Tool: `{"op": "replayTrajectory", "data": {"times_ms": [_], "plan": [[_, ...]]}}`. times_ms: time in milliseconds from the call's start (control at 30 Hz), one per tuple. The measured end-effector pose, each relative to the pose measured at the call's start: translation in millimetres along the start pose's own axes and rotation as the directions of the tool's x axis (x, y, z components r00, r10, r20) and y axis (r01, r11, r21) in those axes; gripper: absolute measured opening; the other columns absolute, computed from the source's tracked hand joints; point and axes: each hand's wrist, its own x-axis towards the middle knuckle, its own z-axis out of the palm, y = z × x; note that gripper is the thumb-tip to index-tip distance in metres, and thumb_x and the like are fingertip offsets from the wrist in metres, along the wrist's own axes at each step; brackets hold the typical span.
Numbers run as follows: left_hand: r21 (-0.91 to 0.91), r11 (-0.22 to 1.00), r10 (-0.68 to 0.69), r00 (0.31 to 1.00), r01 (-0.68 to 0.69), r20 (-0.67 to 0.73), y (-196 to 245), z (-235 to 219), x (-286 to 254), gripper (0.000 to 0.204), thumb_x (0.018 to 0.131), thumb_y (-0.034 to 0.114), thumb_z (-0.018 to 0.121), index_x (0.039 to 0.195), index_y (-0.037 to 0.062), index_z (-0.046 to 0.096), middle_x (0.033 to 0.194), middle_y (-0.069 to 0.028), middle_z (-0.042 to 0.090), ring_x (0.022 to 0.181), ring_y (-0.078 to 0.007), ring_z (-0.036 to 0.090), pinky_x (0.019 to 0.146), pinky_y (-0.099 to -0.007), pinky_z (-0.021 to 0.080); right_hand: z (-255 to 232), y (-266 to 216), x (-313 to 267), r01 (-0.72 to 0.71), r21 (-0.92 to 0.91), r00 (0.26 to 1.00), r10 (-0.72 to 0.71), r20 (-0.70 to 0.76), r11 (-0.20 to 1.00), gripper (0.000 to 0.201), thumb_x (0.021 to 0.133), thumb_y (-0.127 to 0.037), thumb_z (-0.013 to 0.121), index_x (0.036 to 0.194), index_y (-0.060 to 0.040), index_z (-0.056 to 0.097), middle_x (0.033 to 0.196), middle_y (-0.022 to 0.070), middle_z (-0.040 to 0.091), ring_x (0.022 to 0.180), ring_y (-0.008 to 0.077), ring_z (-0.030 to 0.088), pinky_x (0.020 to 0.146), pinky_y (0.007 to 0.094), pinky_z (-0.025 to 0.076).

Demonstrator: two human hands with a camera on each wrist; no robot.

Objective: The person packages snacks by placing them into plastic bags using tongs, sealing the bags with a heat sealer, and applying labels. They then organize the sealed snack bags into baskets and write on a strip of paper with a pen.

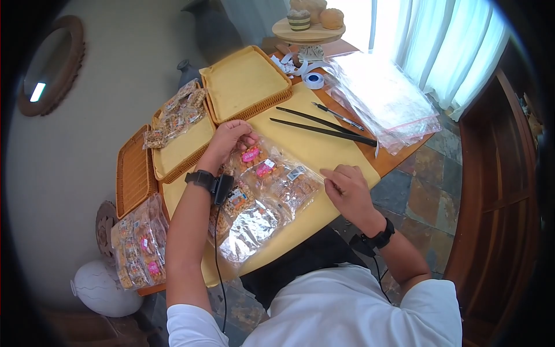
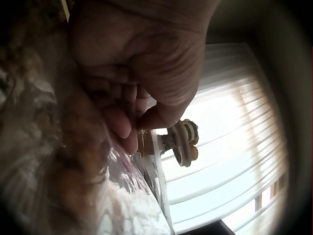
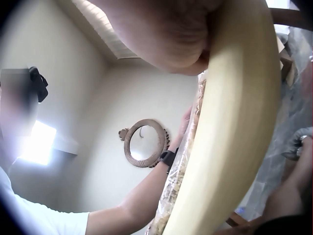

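A large clear plastic bag (image 1: 272,179) filled with several small packs of snacks, some with pink labels, lies on the yellow-covered table (image 1: 315,217). At its far left corner my left hand (image 1: 234,139) pinches the plastic with curled fingers. The left wrist view shows that thumb and fingertips (image 2: 124,129) close together at the bag's edge. My right hand (image 1: 352,194) holds the right corner of the bag between thumb and curled forefinger. Its fingertips are mostly hidden in the right wrist view, where the bag (image 3: 178,181) shows edge-on beside the yellow cover.
Beyond the bag lie two black strips (image 1: 315,130), a pen (image 1: 335,115) and a tape roll (image 1: 314,80). Flat clear bags (image 1: 387,98) are stacked at right. Wicker trays (image 1: 248,87) line the left, one holding snack packs (image 1: 176,118). Another filled bag (image 1: 139,246) stands at the near left.
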Motion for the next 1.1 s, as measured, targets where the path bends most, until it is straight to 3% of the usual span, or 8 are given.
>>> {"op": "replayTrajectory", "data": {"times_ms": [233,500,567,667,800,867,1000,1100], "plan": [[-0.013,1.0,0.016,1.0,-0.016,-0.001,-2.1,1.1,1.3,0.015,0.104,0.018,0.064,0.097,0.0083,0.072,0.09,-0.0075,0.08,0.073,-0.0085,0.071,0.061,-0.0219,0.053,-6.4,-4.0,-0.3,0.371,-0.176,0.925,-0.348,0.151,0.912,0.026,0.086,-0.006,0.074,0.111,0.0,0.075,0.089,0.0051,0.056,0.085,0.022,0.059,0.081,0.0366,0.047],[0.043,0.997,0.066,0.998,-0.066,-0.006,8.6,10.4,-3.4,0.021,0.102,0.023,0.07,0.09,0.0054,0.072,0.081,-0.0068,0.076,0.066,-0.0105,0.068,0.062,-0.0235,0.055,-20.6,-9.0,5.6,0.527,-0.243,0.827,-0.426,0.367,0.814,0.032,0.091,-0.012,0.067,0.119,0.0035,0.072,0.091,0.0046,0.056,0.087,0.019,0.057,0.081,0.0332,0.047],[0.299,0.948,0.119,0.993,-0.109,-0.017,7.6,12.6,-2.1,0.013,0.101,0.016,0.073,0.093,0.0059,0.071,0.08,-0.0026,0.074,0.066,-0.0076,0.065,0.061,-0.0217,0.052,-21.4,-11.0,8.0,0.547,-0.243,0.814,-0.441,0.378,0.801,0.032,0.091,-0.012,0.067,0.118,0.0038,0.072,0.091,0.0045,0.056,0.088,0.0188,0.057,0.081,0.0329,0.047],[0.175,0.973,0.143,0.987,-0.154,0.071,-4.0,5.2,1.6,0.01,0.098,0.009,0.077,0.093,0.0054,0.069,0.081,0.0003,0.072,0.067,-0.0068,0.063,0.062,-0.0216,0.051,-22.4,-13.7,7.8,0.546,-0.253,0.811,-0.429,0.398,0.799,0.032,0.091,-0.012,0.067,0.118,0.0041,0.072,0.091,0.0041,0.057,0.089,0.019,0.057,0.082,0.0327,0.047],[0.142,0.983,0.121,0.993,-0.118,-0.011,-7.5,6.0,1.6,0.016,0.094,0.009,0.081,0.092,0.0024,0.068,0.076,0.0004,0.067,0.066,-0.0082,0.061,0.061,-0.0241,0.049,-22.5,-15.0,6.4,0.535,-0.266,0.817,-0.41,0.406,0.802,0.03,0.091,-0.011,0.067,0.116,0.0047,0.072,0.096,0.0044,0.06,0.09,0.0189,0.057,0.083,0.0333,0.046],[0.383,0.883,0.295,0.956,-0.272,-0.002,-11.2,8.8,-2.0,0.015,0.094,0.01,0.081,0.097,0.0014,0.068,0.079,-0.0009,0.068,0.072,-0.011,0.063,0.066,-0.0278,0.052,-22.0,-15.1,6.0,0.536,-0.266,0.816,-0.411,0.407,0.801,0.029,0.091,-0.011,0.067,0.115,0.0048,0.073,0.098,0.0046,0.061,0.09,0.0189,0.057,0.084,0.0336,0.046],[0.665,0.685,0.354,0.934,-0.297,0.053,1.0,18.5,-14.1,0.018,0.093,0.011,0.08,0.103,0.0026,0.068,0.079,-0.0042,0.067,0.073,-0.0157,0.064,0.07,-0.0336,0.055,-21.8,-15.9,6.2,0.556,-0.278,0.802,-0.417,0.428,0.783,0.027,0.09,-0.011,0.068,0.11,0.0045,0.075,0.106,0.0052,0.065,0.092,0.0189,0.057,0.085,0.0343,0.046],[0.828,0.55,0.207,0.978,-0.109,-0.009,16.4,24.7,-25.5,0.019,0.092,0.013,0.078,0.107,0.005,0.07,0.094,-0.0113,0.071,0.083,-0.0245,0.069,0.078,-0.0399,0.057,-22.9,-16.6,6.5,0.578,-0.285,0.787,-0.43,0.443,0.765,0.025,0.09,-0.011,0.068,0.109,0.0048,0.075,0.108,0.0057,0.065,0.093,0.0192,0.057,0.085,0.0345,0.046]]}}
